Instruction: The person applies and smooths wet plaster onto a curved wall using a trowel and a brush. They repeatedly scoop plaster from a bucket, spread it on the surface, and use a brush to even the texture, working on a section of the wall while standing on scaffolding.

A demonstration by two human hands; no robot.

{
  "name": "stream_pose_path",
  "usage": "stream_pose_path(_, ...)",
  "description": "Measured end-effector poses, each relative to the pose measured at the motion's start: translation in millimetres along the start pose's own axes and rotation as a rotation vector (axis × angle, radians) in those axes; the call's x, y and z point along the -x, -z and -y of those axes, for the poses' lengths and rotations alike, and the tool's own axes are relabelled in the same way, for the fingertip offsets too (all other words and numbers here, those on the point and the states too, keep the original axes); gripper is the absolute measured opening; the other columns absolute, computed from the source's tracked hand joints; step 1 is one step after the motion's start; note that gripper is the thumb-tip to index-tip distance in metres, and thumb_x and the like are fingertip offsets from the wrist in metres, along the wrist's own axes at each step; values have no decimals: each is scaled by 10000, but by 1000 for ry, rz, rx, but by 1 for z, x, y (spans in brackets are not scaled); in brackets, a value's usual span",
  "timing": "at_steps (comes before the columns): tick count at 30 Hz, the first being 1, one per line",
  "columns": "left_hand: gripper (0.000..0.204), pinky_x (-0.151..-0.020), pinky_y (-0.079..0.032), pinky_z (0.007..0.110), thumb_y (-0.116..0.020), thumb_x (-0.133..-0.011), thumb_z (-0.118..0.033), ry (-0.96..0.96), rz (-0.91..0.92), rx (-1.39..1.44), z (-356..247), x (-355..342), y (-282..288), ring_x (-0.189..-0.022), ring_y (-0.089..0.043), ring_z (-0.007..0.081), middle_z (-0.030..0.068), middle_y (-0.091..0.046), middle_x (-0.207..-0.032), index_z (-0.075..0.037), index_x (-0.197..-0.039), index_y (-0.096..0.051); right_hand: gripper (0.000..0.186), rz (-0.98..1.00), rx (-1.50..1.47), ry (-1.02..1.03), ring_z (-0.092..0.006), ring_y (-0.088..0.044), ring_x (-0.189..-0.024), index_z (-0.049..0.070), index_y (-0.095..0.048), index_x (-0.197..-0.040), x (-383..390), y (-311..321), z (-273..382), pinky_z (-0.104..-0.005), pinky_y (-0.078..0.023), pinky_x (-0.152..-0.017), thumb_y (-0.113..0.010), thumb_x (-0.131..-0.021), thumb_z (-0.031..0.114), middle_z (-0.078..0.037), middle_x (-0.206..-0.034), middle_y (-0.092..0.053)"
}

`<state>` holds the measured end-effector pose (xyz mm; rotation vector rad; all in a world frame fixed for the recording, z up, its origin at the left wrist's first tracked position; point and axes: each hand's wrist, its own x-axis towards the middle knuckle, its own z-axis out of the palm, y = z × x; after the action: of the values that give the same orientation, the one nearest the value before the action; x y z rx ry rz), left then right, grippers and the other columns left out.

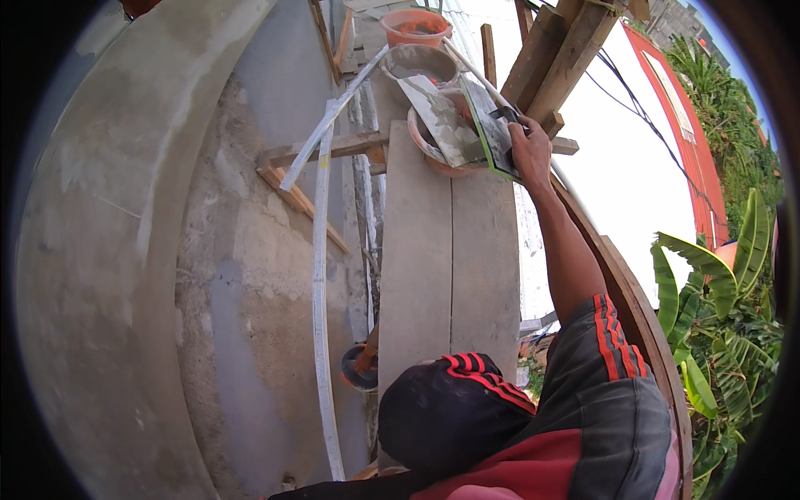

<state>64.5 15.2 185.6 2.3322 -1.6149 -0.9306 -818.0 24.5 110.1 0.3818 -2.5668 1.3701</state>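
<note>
Nearest the camera is a dark cap (450, 412) with red stripes and a red-and-black shirt shoulder (600, 417); whether these belong to the wearer or to a co-worker just below cannot be told. From that shoulder one bare arm reaches up along the plank (450, 250) of a scaffold. Its right hand (531, 150) is closed around the black handle of a trowel (492, 129), whose flat blade is tilted into an orange pan (433, 146) of grey mortar at the plank's far end. A second flat tool (442, 121), smeared grey, lies across the same pan. Beyond stand another mortar pan (421, 60) and an orange bucket (415, 25). The left hand is not in view.

As for progress, the wall (250, 275) to the left looks partly plastered: smooth grey on the curved band at far left, rough and patchy beside the white pipe (321, 275). Judging by that, much rough surface is left to cover, and the pans hold mortar.
</note>
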Motion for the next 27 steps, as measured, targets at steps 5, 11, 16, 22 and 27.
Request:
stream_pose_path(5, 572, -1060, -510, 460, -528, -1130, -476, 0, 13, -32, 13, -22, -11, -1175, -689, 386, 249, -753, -1254, 16, -1369, -696, 326, 221, -1183, -325, -179, -735, -974, 8, -659, -1337, 34, 44, -57, -350, -612, -807, -579, -1125, 242, -116, -1192, -733)
stream_pose_path(11, 574, -1062, -508, 463, -533, -1128, -477, -1, 0, -61, 19, -41, -15, -1174, -688, 386, 250, -755, -1250, 22, -1354, -704, 321, 294, -1339, -352, -216, -753, -1045, 35, -649, -1353, 45, 49, -74, -350, -654, -839, -593, -1132, 261, -108, -1232, -731)
stream_pose_path(16, 572, -1061, -506, 467, -537, -1127, -476, 14, 11, -1, 24, -52, -33, -1168, -687, 386, 247, -757, -1246, 28, -1329, -716, 326, 382, -1236, -270, -224, -761, -963, 16, -662, -1280, -49, 22, -48, -383, -668, -816, -580, -1139, 298, -103, -1123, -726)
stream_pose_path(22, 545, -1050, -512, 465, -553, -1124, -461, 5, -163, -19, 30, -34, -3, -1146, -693, 378, 230, -761, -1234, 26, -1290, -735, 241, 306, -1022, -632, -207, -712, -732, 22, -692, -1137, -110, -105, 72, -364, -625, -651, -598, -1092, 240, -75, -895, -706)
stream_pose_path(27, 525, -1065, -507, 459, -575, -1118, -444, 34, -78, 125, 13, -45, -41, -1164, -692, 375, 240, -757, -1236, 25, -1295, -732, 322, 201, -931, -503, -215, -656, -667, -19, -630, -1152, -243, -172, 25, -350, -592, -576, -656, -1096, 296, -116, -883, -664)
